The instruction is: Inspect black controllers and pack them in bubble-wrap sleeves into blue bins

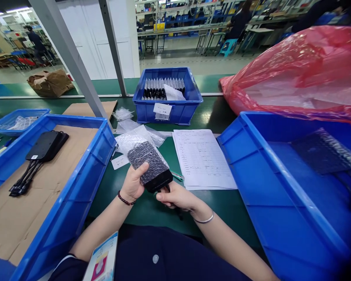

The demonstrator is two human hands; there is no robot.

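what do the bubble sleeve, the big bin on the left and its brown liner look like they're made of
Bubble sleeve: probably clear plastic film, with shiny raised bubbles over the black device.
Left bin: likely hard plastic, smooth and slightly glossy, with ribbed walls.
Brown liner: seemingly cardboard, matte and creased, though heavy paper is possible.

I hold the device (157,181), flat and black, aslant before me with its far end leftward, mostly sleeved in a clear bubble bag (145,157), its smooth near end bare, a dark cable (179,213) trailing toward me.
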